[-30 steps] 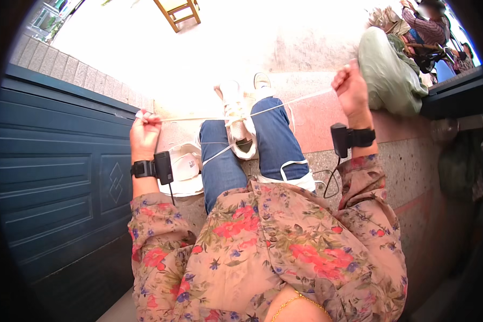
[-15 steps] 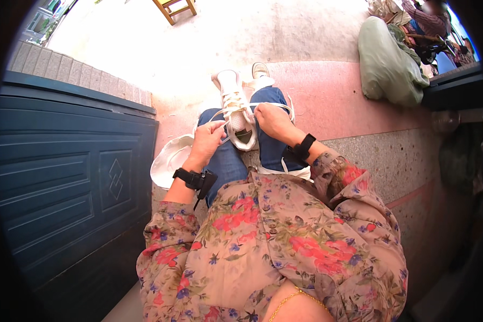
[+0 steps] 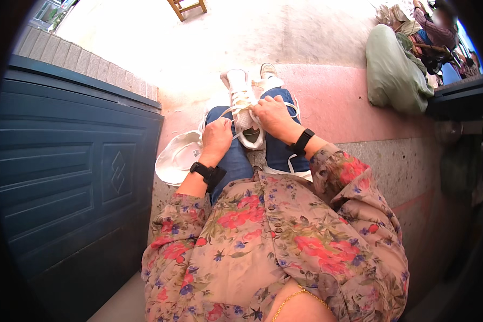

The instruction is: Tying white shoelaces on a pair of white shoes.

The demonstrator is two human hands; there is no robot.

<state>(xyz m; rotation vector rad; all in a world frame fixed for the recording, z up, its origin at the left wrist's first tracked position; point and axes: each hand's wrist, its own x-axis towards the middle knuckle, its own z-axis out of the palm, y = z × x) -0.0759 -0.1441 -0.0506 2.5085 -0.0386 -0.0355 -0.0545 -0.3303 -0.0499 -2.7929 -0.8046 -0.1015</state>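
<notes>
A white sneaker (image 3: 240, 85) rests between my knees, toe pointing away and heel opening toward me. Pale laces (image 3: 243, 101) cross its front, with loose lengths on both sides. At the shoe's left edge, my left hand (image 3: 218, 138) is closed in a pinch on a lace. My right hand (image 3: 276, 116) lies over the right edge of the lacing, thumb and fingers pinching a lace close to the eyelets. Exactly how the lace runs under the right fingers is hidden. Black bands (image 3: 304, 140) circle both wrists.
Beside my left leg lies a white, open, bag-like thing (image 3: 178, 156). A blue panelled door (image 3: 59, 161) stands at the left. A big pale green sack (image 3: 394, 70) sits at the far right, near another person (image 3: 437, 29). A wooden stool (image 3: 188, 7) is at the top.
My right hand has come inward toward the lacing, and the lace it held out to the right is slacker. The left fingers have curled more. The whole view has shifted slightly.
</notes>
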